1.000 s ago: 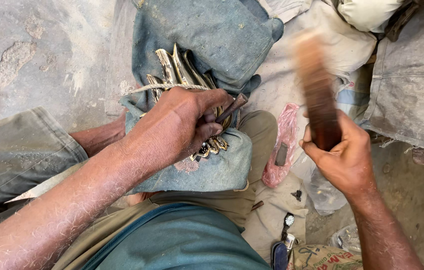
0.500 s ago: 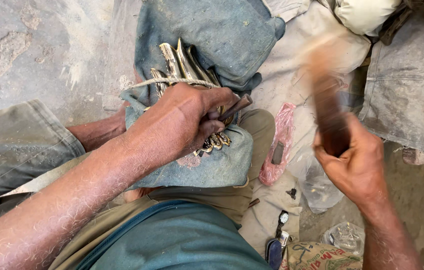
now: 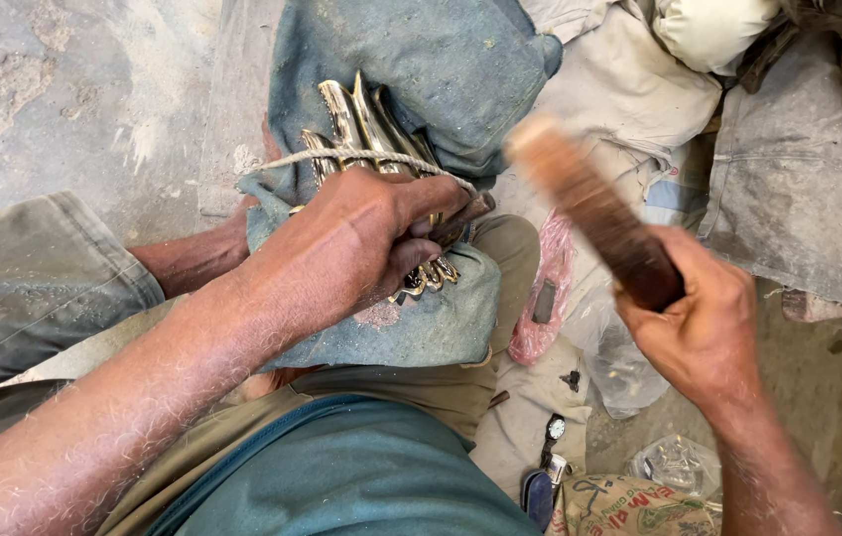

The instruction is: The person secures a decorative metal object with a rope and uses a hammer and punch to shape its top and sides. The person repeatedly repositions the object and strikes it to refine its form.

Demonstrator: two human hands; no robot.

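Note:
My left hand [image 3: 361, 243] is closed over a shiny brass ornament [image 3: 366, 134] with pointed leaves, which lies on a blue-grey cloth [image 3: 411, 318] and is tied with a thin rope [image 3: 292, 159]. A dark thin tool [image 3: 465, 213] pokes out from under its fingers against the brass. My right hand [image 3: 704, 323] grips a brown wooden mallet [image 3: 594, 208] by one end. The mallet is raised and tilted, its blurred upper end near the brass piece.
Grey and white sacks [image 3: 798, 189] lie to the right. A pink plastic wrapper [image 3: 545, 298] and small tools [image 3: 550, 447] rest on beige cloth below it. Bare concrete floor [image 3: 54, 89] is at upper left. My trouser leg [image 3: 34, 278] lies at left.
The mallet has swung from upright at the right down and leftward toward the brass piece. My left hand has kept its hold on the brass and tool.

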